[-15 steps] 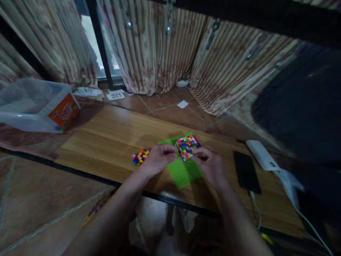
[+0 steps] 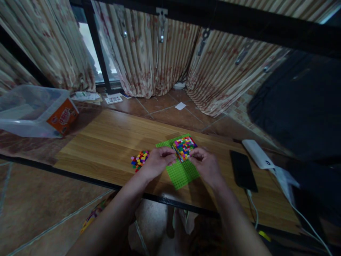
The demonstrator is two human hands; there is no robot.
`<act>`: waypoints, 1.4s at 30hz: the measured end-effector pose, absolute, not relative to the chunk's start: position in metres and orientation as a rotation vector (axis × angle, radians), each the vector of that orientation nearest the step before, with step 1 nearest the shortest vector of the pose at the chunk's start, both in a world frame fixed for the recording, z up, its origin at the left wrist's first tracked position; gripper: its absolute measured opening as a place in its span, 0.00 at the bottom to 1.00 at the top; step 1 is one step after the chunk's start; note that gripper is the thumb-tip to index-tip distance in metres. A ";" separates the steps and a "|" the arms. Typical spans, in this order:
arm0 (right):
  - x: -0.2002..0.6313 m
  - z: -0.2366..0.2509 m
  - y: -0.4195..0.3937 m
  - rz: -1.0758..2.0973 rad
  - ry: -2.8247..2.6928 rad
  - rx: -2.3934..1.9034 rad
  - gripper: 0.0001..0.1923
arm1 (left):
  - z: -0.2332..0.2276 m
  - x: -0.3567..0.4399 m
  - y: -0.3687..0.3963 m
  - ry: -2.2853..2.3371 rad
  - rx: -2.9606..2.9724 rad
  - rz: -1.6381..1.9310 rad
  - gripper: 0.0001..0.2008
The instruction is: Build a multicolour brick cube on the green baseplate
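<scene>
A green studded baseplate lies on a low wooden table. On its far half sits a block of small multicoloured bricks. My left hand rests on the plate's left edge, its fingertips touching the brick block's near left corner. Fingers of my right hand press at the block's near right side. A small pile of loose coloured bricks lies just left of my left hand.
A black phone and a white power bank with a cable lie on the table's right. A clear plastic box with an orange label stands at far left. Curtains hang behind, and a dark cloth fills the right.
The view has shifted slightly. Both hands stay at the brick block, with the right fingers drawn a little closer to it.
</scene>
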State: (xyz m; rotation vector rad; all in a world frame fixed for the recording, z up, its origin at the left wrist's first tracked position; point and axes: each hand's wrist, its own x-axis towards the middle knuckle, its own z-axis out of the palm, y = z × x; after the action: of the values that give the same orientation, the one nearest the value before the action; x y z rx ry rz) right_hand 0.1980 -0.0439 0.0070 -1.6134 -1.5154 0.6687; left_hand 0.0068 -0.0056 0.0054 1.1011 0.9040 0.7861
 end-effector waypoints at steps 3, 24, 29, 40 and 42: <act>0.198 0.009 -0.045 0.675 -1.505 -1.602 0.06 | 0.006 0.009 -0.006 0.918 1.052 0.787 0.05; 0.159 0.022 -0.057 0.462 -1.767 -1.340 0.06 | 0.019 0.010 -0.012 0.826 0.868 0.775 0.07; 0.156 0.023 -0.058 0.351 -1.828 -1.334 0.06 | 0.016 0.010 -0.012 0.861 0.939 0.749 0.09; 0.209 0.027 -0.050 0.371 -1.743 -1.488 0.07 | 0.007 0.012 -0.012 0.886 1.031 0.723 0.07; 0.213 0.026 -0.050 0.400 -1.789 -1.490 0.07 | 0.005 0.012 -0.012 0.865 1.045 0.708 0.07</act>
State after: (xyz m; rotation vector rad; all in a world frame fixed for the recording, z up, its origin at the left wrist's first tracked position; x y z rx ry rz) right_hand 0.2134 -0.0497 0.0257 -1.4895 -1.7893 0.4002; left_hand 0.0119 -0.0115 0.0045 1.0453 0.8654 0.7083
